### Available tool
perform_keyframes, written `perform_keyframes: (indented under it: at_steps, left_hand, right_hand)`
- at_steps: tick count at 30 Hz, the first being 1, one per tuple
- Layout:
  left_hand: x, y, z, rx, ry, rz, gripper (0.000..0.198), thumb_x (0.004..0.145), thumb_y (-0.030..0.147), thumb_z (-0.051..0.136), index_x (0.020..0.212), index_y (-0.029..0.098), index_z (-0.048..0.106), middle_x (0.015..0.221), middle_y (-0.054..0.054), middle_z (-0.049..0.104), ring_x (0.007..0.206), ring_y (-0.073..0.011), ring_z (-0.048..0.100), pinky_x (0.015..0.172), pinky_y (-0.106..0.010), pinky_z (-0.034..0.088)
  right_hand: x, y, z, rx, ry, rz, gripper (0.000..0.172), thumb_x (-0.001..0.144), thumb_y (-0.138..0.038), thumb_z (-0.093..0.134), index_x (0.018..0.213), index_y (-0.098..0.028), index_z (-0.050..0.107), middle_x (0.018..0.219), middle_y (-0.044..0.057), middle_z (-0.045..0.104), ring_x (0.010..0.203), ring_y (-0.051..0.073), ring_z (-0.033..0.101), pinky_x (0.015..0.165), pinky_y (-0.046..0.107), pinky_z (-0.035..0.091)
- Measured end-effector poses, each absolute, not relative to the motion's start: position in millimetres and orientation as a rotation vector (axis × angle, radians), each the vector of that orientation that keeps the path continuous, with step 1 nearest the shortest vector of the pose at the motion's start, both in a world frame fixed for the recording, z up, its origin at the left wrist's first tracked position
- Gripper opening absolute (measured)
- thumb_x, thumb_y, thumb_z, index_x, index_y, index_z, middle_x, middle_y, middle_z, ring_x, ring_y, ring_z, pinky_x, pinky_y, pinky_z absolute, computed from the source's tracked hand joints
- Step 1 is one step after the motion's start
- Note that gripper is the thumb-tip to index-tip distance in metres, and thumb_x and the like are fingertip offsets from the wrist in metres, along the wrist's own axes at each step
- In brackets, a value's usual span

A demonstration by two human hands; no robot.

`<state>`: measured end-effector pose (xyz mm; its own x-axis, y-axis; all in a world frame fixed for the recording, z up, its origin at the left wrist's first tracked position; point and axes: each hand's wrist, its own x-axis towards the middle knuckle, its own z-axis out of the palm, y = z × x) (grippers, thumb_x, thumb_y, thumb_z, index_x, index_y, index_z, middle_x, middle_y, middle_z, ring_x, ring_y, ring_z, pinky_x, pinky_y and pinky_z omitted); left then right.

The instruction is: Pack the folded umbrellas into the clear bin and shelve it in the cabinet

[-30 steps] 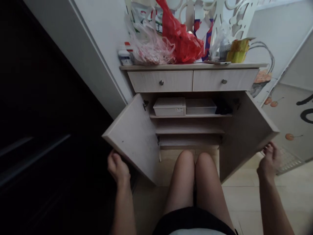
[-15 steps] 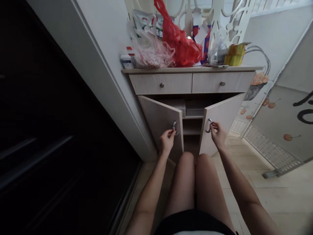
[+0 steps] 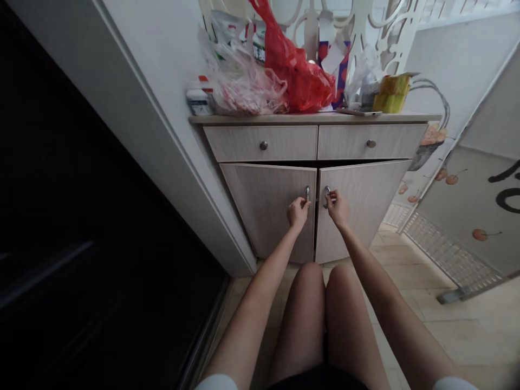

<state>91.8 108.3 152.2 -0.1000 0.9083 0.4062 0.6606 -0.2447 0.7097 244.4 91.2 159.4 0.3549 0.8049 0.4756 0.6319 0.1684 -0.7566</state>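
Note:
A low pale-wood cabinet stands before me with two doors and two drawers. My left hand (image 3: 298, 211) is closed on the metal handle (image 3: 307, 193) of the left door (image 3: 264, 208). My right hand (image 3: 336, 207) is closed on the metal handle (image 3: 326, 195) of the right door (image 3: 365, 200). Both doors are almost flush with the cabinet front, with a thin dark gap under the drawers. My bare knees are just below the doors.
Two drawers (image 3: 262, 143) with round knobs sit above the doors. The cabinet top (image 3: 312, 117) carries a red plastic bag (image 3: 298, 70), a pink-white bag (image 3: 244, 86), a yellow pack (image 3: 389, 92) and a phone. A dark doorway lies left, a painted sliding panel (image 3: 479, 206) right.
Both doors swung from wide open to nearly closed. My hands moved from the doors' outer edges to the handles and came together at the middle.

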Motion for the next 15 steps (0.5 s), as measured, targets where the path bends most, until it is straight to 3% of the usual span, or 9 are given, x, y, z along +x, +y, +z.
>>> perform_keyframes:
  at_steps: [15]
  left_hand:
    - [105,148,160,1.904,1.751,1.190,0.013,0.090,0.031,0.063,0.094,0.020,0.068,0.102,-0.011,0.073,0.093,-0.0207,0.065,0.077,-0.029,0.042]
  right_hand:
    - [237,144,159,-1.591,-1.367,0.178,0.021,0.096,-0.038,0.045,0.101,-0.021,0.057,0.101,0.009,0.071,0.085,0.022,0.063,0.074,0.030,0.043]
